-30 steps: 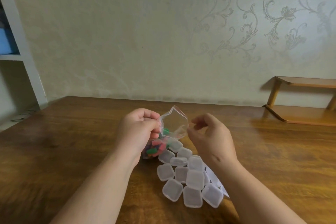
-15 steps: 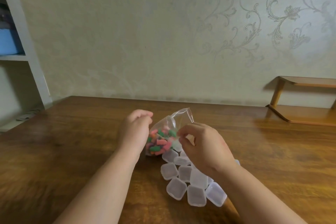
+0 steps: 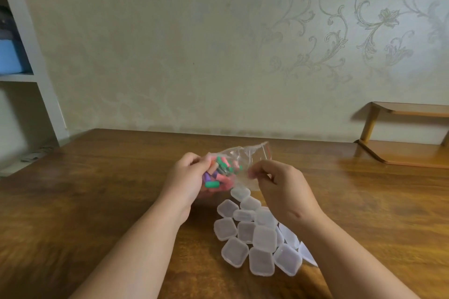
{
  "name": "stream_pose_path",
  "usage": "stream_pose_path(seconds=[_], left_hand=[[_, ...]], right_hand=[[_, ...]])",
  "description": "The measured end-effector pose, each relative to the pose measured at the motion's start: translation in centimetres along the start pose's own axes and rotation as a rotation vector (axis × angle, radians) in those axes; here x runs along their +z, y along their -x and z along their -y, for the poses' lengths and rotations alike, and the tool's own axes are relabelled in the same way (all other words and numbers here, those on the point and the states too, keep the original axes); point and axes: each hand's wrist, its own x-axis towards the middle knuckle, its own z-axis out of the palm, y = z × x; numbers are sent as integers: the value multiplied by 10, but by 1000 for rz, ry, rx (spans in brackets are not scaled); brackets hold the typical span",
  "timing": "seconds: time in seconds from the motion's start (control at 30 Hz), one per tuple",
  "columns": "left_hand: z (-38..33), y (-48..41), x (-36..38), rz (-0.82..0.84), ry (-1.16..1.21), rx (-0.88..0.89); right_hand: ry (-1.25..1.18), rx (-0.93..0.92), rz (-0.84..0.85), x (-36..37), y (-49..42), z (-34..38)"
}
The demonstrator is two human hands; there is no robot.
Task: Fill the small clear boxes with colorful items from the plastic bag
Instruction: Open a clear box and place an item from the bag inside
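1. A brown wooden table (image 3: pixel 97 201) with a glossy, grained top fills the lower half of the head view, and both bare forearms reach out over it from the near edge.
2. Nearest the person, a cluster of small square clear plastic boxes (image 3: pixel 264 238) lies on the table. Their lids are closed, they touch and partly overlap each other, and they sit between the two forearms, closer to the right one.
3. Just beyond the boxes, the left hand (image 3: pixel 187 177) has its fingers curled round the filled lower part of a clear plastic zip bag (image 3: pixel 245 160) and grips it.
4. The right hand (image 3: pixel 284 184) pinches the empty upper film of the same bag between thumb and fingertips. The two hands are near each other but not touching.
5. The bag is held just above the table, over the far end of the box cluster, with its mouth tilted up and to the right.
6. Inside it, bunched against the left hand, are small colourful capsule-shaped items (image 3: pixel 218 172) in green, pink, purple and orange.
7. At the far right a low wooden shelf (image 3: pixel 401 150) stands on the table.
8. At the far left is a white shelving unit (image 3: pixel 36 56) holding something blue (image 3: pixel 9 56).
9. Behind everything is a pale wall (image 3: pixel 194 43) with a scrolling floral pattern.
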Motion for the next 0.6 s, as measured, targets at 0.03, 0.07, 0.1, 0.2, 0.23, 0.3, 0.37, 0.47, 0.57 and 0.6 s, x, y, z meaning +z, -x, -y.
stream_pose_path(seconds=[0.03,0.07,0.1,0.2,0.23,0.3,0.37,0.47,0.57,0.6], left_hand=[[-2,1,-1,27,121,-24],[-4,3,-3,66,240,-53],[-5,5,-4,113,337,-83],[-8,10,-5,246,535,-165],[-8,11,-4,283,578,-180],[-7,13,-4,351,627,-188],[-6,14,-3,404,642,-172],[-5,14,-3,420,623,-149],[-4,14,-3,437,596,-136],[-4,14,-3,440,601,-138]], right_hand=[[-11,-18,-26,0,0,-1],[-24,-32,-49,-1,-1,-1],[-36,-43,-63,-2,-1,-1],[-4,-63,-71,-4,0,-1],[24,-64,-79,-5,1,0],[108,-51,-95,-7,3,4],[233,-37,-103,-10,4,7],[435,-200,-150,-8,3,6],[510,-322,-117,-7,3,8],[496,-319,-80,-7,4,10]])
